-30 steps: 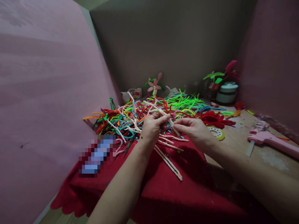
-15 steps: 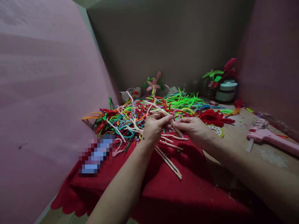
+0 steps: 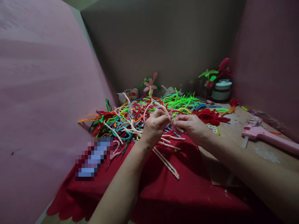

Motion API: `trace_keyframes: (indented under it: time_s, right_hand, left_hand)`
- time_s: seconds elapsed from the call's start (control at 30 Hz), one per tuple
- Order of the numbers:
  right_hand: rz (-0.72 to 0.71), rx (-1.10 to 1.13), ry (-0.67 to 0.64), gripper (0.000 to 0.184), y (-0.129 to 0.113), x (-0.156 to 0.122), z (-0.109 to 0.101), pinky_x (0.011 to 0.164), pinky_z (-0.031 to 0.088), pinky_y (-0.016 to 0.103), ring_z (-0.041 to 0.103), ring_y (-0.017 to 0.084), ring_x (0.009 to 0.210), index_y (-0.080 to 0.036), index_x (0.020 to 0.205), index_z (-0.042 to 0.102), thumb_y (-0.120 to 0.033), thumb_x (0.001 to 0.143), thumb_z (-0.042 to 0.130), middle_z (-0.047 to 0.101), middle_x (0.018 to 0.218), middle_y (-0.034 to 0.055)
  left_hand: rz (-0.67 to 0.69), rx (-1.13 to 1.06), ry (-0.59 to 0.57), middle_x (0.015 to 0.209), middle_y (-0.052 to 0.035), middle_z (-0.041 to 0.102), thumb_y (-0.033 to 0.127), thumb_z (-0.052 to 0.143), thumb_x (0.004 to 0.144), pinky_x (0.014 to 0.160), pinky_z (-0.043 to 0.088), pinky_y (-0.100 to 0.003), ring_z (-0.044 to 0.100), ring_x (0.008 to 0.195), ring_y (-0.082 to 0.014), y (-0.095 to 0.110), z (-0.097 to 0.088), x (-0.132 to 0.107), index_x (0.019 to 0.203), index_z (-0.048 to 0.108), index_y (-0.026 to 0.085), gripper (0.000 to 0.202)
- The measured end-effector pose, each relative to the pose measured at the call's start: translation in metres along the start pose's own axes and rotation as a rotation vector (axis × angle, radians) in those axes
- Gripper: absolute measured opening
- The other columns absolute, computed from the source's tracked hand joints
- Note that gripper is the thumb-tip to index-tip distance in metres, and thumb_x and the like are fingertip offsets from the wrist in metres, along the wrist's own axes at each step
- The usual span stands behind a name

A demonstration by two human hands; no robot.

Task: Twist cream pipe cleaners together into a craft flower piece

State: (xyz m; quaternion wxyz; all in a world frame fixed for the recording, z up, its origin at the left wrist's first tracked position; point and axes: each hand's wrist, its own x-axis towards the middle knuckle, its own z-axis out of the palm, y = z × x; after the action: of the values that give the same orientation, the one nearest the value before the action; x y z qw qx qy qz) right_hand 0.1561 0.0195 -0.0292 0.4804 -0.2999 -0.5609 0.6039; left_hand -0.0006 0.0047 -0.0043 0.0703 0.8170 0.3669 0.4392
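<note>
A cream pipe cleaner (image 3: 164, 107) is held up between my two hands over the table. My left hand (image 3: 155, 124) pinches it, fingers curled and turned partly away from view. Close beside it, the thumb and index finger of my right hand (image 3: 189, 126) grip the same piece a little lower. Its lower end pokes out beneath the fingers. Behind and below lies a big tangled heap of coloured pipe cleaners (image 3: 181, 99). More cream pipe cleaners (image 3: 166, 162) lie on the red cloth (image 3: 163, 186) under my hands.
On the right are a pink glue gun (image 3: 268, 136), a tape roll (image 3: 213, 129) and a red fuzzy bundle (image 3: 211, 116). A lidded pot (image 3: 221, 90) stands at the back right. A pink pipe-cleaner flower (image 3: 150, 85) rises behind the heap. A blurred-out flat object (image 3: 94, 158) lies at left.
My left hand has rolled over, so its back faces me more and the thumb shows less. The right hand keeps its pinch. The whole view has shifted slightly.
</note>
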Motion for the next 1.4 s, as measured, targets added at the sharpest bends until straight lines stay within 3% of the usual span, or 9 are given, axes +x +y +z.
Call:
trace_keyframes:
  time_s: [0.27, 0.43, 0.7, 0.87, 0.97, 1.07, 1.17, 1.3, 1.4]
  right_hand:
    - [0.011, -0.074, -0.01, 0.018, -0.007, -0.002, 0.003, 0.047, 0.027, 0.024, 0.037, 0.007, 0.041, -0.015, 0.049, 0.051, -0.022, 0.062, 0.062, 0.047, 0.042, -0.0041]
    - [-0.044, -0.231, -0.037, 0.016, -0.003, 0.0, -0.001, 0.049, 0.028, 0.024, 0.039, 0.008, 0.046, -0.014, 0.056, 0.056, -0.027, 0.065, 0.061, 0.048, 0.048, -0.0038]
    - [-0.629, -0.896, 0.092, 0.015, -0.006, -0.016, 0.008, 0.059, 0.038, 0.025, 0.052, 0.013, 0.06, -0.016, 0.066, 0.061, -0.017, 0.076, 0.049, 0.06, 0.063, 0.0041]
    - [-0.867, -1.016, 0.152, 0.016, -0.004, -0.017, 0.008, 0.065, 0.042, 0.03, 0.054, 0.018, 0.067, -0.017, 0.066, 0.058, -0.014, 0.077, 0.047, 0.061, 0.067, 0.0081]
    - [-0.777, -0.894, 0.174, 0.014, -0.005, -0.017, 0.008, 0.064, 0.041, 0.028, 0.053, 0.016, 0.064, -0.017, 0.068, 0.059, -0.016, 0.078, 0.049, 0.06, 0.066, 0.0053]
    - [-0.501, -0.607, 0.148, 0.013, -0.009, -0.017, 0.008, 0.054, 0.038, 0.024, 0.047, 0.011, 0.055, -0.017, 0.071, 0.06, -0.024, 0.079, 0.053, 0.056, 0.061, 0.0006]
    - [-0.31, -0.347, 0.07, 0.016, -0.014, -0.017, 0.008, 0.051, 0.035, 0.023, 0.044, 0.01, 0.054, -0.016, 0.072, 0.06, -0.031, 0.077, 0.056, 0.054, 0.061, -0.001]
    - [-0.256, -0.286, 0.005, 0.016, -0.018, -0.018, 0.008, 0.053, 0.036, 0.023, 0.046, 0.01, 0.056, -0.015, 0.071, 0.06, -0.03, 0.076, 0.057, 0.055, 0.062, -0.0009]
    - [-0.347, -0.45, 0.029, 0.015, -0.019, -0.02, 0.01, 0.054, 0.037, 0.023, 0.047, 0.01, 0.055, -0.016, 0.069, 0.059, -0.027, 0.078, 0.054, 0.055, 0.061, -0.0006]
  left_hand:
    - [0.228, 0.314, -0.064, 0.087, -0.0062, 0.06, 0.024, 0.051, 0.082, 0.082, 0.037, -0.031, 0.05, 0.086, -0.017, -0.005, -0.009, 0.0, 0.076, 0.064, 0.02, 0.015]
    - [0.145, 0.305, -0.187, 0.075, -0.0056, 0.061, 0.02, 0.049, 0.081, 0.077, 0.035, -0.032, 0.049, 0.076, -0.0171, 0.004, -0.011, 0.0, 0.073, 0.063, 0.018, 0.016]
    - [-0.725, -0.599, -0.157, 0.049, 0.0019, 0.049, 0.022, 0.065, 0.059, 0.047, 0.029, -0.021, 0.041, 0.045, -0.0075, 0.004, -0.009, 0.001, 0.058, 0.06, 0.012, 0.012]
    - [-1.025, -1.195, -0.319, 0.044, 0.003, 0.042, 0.022, 0.062, 0.053, 0.044, 0.034, -0.022, 0.036, 0.038, -0.0055, -0.005, 0.001, 0.001, 0.053, 0.055, 0.011, 0.013]
    - [-0.917, -1.099, -0.209, 0.05, 0.0009, 0.049, 0.022, 0.066, 0.058, 0.047, 0.036, -0.021, 0.042, 0.043, -0.0059, -0.001, -0.002, 0.001, 0.06, 0.059, 0.01, 0.014]
    - [-0.635, -0.83, -0.025, 0.065, -0.0015, 0.059, 0.026, 0.068, 0.065, 0.058, 0.041, -0.021, 0.052, 0.057, -0.0088, 0.005, -0.01, 0.002, 0.075, 0.064, 0.013, 0.017]
    - [-0.362, -0.612, 0.0, 0.08, -0.0027, 0.06, 0.025, 0.07, 0.065, 0.07, 0.043, -0.024, 0.055, 0.076, -0.013, 0.009, -0.016, 0.003, 0.083, 0.067, 0.017, 0.019]
    - [-0.14, -0.302, -0.01, 0.085, -0.0044, 0.057, 0.028, 0.07, 0.066, 0.081, 0.04, -0.027, 0.051, 0.088, -0.0168, 0.01, -0.019, 0.003, 0.073, 0.069, 0.019, 0.012]
    - [-0.183, -0.263, -0.008, 0.077, -0.0031, 0.058, 0.03, 0.068, 0.068, 0.078, 0.039, -0.026, 0.051, 0.082, -0.0159, 0.011, -0.018, 0.002, 0.066, 0.067, 0.018, 0.012]
